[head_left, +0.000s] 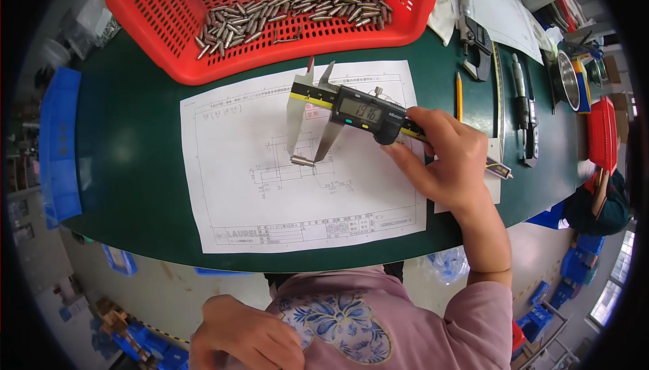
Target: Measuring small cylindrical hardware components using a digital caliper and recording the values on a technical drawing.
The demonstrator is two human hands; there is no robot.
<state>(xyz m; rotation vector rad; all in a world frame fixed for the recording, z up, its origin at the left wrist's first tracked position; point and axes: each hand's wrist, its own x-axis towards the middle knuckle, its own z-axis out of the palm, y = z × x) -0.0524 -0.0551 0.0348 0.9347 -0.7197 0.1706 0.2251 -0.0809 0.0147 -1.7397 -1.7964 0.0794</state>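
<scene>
My right hand (446,157) grips a digital caliper (362,109) by its slider and beam. The caliper's long jaws point toward me. A small metal pin (302,161) lies between their tips, over a printed technical drawing (230,180) on the table. Whether both tips touch the pin I cannot tell. Close to my body, my left hand (247,333) rests loosely against the pink shirt, with its back upward and nothing visible in it. Its fingers look loosely extended, though partly hidden.
Beyond the drawing stands a red perforated basket (162,38) holding many metal pins (291,8). At right on the green table (128,140) lie a yellow pencil (460,96), two micrometers (476,49) and a metal bowl (566,79). A blue bin (59,143) sits at the left edge.
</scene>
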